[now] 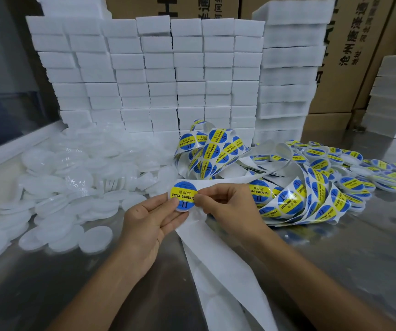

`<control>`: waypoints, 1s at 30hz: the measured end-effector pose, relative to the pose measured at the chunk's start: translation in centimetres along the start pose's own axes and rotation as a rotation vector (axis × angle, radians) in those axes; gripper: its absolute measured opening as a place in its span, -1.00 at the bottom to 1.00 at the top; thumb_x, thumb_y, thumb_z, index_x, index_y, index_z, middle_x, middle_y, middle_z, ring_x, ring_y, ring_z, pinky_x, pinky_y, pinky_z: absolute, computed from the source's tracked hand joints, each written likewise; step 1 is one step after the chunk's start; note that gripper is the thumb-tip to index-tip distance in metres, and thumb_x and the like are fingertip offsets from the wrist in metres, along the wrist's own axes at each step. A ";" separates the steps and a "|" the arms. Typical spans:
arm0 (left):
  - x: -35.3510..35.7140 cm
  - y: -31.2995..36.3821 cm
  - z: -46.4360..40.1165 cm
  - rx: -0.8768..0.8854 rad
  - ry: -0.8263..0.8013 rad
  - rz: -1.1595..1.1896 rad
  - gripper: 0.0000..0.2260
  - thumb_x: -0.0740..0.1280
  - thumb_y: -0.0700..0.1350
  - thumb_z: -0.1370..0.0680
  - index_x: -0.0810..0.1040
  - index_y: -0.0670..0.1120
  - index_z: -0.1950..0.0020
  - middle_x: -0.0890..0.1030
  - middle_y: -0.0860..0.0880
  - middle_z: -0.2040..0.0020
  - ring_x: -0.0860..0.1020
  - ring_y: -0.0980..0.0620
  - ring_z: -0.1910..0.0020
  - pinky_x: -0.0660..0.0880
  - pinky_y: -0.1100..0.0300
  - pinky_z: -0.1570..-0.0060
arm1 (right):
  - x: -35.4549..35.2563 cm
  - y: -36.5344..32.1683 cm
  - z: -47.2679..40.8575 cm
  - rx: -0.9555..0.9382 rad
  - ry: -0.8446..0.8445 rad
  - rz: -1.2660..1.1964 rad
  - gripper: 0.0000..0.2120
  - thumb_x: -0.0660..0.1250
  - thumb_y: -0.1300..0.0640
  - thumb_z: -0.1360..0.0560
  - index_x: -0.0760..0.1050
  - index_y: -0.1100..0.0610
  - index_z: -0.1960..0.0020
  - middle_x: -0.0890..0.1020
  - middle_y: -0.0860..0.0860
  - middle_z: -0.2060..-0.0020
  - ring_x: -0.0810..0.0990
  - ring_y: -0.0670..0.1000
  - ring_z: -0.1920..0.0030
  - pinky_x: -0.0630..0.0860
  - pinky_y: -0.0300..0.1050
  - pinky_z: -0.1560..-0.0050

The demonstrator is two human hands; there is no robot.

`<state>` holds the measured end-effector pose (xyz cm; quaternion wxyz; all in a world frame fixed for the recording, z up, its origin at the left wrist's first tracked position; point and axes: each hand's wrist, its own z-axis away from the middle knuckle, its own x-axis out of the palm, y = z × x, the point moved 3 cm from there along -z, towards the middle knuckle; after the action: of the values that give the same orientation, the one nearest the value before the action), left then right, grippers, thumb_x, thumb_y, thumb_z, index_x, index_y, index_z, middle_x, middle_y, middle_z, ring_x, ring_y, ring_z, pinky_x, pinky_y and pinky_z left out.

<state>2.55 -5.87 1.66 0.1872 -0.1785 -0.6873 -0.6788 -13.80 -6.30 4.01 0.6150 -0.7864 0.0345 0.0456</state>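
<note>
The round blue-and-yellow soldering-paste sticker (184, 195), at centre frame, lies on a white round plastic lid (183, 210) held between the left hand's (144, 225) thumb and fingers, while the right hand (228, 206) pinches its right edge (thumb against forefinger), so centre it first, then smooth outward, above the steel worktop (335, 247).

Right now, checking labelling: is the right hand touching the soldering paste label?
Touching: head view shows the right hand pinching the soldering paste label on the lid the left hand holds.

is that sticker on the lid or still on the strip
On it: the sticker covers the white lid in the left hand, clear of the bare strip.
</note>
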 end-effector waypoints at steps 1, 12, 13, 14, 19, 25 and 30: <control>0.0 0.0 0.0 0.008 0.012 -0.015 -0.73 0.40 -0.25 -0.42 0.60 -0.30 -0.10 0.70 -0.22 0.03 0.69 -0.11 0.03 0.64 0.12 0.11 | 0.0 0.0 0.0 -0.008 0.007 0.011 -0.91 0.47 0.23 -0.46 0.68 0.09 0.19 0.69 -0.10 0.39 0.59 -0.22 0.40 0.47 -0.41 0.34; 0.7 -0.2 0.5 0.105 0.025 -0.029 -0.56 0.46 -0.22 -0.30 0.55 -0.37 -0.13 0.70 -0.25 0.07 0.70 -0.12 0.07 0.63 0.09 0.03 | -0.1 0.4 -0.1 -0.136 0.158 0.176 -0.83 0.54 0.01 -0.40 0.65 0.06 0.29 0.66 -0.07 0.44 0.60 -0.13 0.44 0.49 -0.25 0.38; 0.7 -0.1 0.5 0.109 0.023 -0.022 -0.55 0.46 -0.22 -0.29 0.55 -0.37 -0.12 0.70 -0.25 0.07 0.70 -0.12 0.07 0.63 0.09 0.04 | -0.2 0.4 -0.2 -0.140 0.178 0.196 -0.78 0.55 -0.04 -0.37 0.62 0.07 0.30 0.66 -0.05 0.44 0.61 -0.08 0.43 0.51 -0.17 0.38; 0.6 0.0 0.5 0.111 0.014 -0.015 -0.55 0.46 -0.21 -0.29 0.55 -0.37 -0.13 0.70 -0.25 0.06 0.70 -0.13 0.06 0.63 0.09 0.03 | -0.4 0.5 -0.2 -0.137 0.197 0.210 -0.73 0.55 -0.10 -0.35 0.59 0.07 0.30 0.66 -0.02 0.43 0.62 -0.02 0.41 0.54 -0.09 0.36; 1.3 -0.2 0.8 0.069 -0.122 0.007 -0.62 0.36 -0.20 -0.42 0.54 -0.31 -0.21 0.67 -0.25 -0.07 0.66 -0.16 -0.07 0.61 0.09 -0.04 | -0.3 0.6 -0.4 -0.214 0.149 0.206 -0.81 0.52 0.02 -0.43 0.59 0.00 0.01 0.69 -0.09 0.22 0.66 -0.04 0.34 0.59 -0.06 0.25; 1.6 0.0 0.8 0.032 -0.186 0.086 -0.60 0.28 -0.24 -0.48 0.48 -0.26 -0.31 0.64 -0.24 -0.17 0.62 -0.20 -0.16 0.58 0.05 -0.11 | 0.9 1.0 -0.1 -0.375 0.128 0.265 -0.67 0.52 -0.04 -0.40 0.62 -0.02 -0.14 0.62 -0.11 0.10 0.63 -0.08 0.23 0.58 -0.17 0.17; 1.8 -0.5 0.9 -0.003 -0.211 0.059 -0.64 0.32 -0.23 -0.44 0.55 -0.20 -0.23 0.66 -0.21 -0.12 0.65 -0.14 -0.11 0.62 0.12 0.04 | -0.6 1.6 -1.0 -0.323 0.219 0.173 -0.93 0.42 0.12 -0.51 0.67 0.06 0.13 0.67 0.02 0.34 0.66 0.08 0.32 0.60 0.17 0.23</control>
<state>0.70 -5.01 2.09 0.1335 -0.2695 -0.6965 -0.6515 -14.58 -7.64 2.82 0.4672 -0.8692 0.1607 0.0172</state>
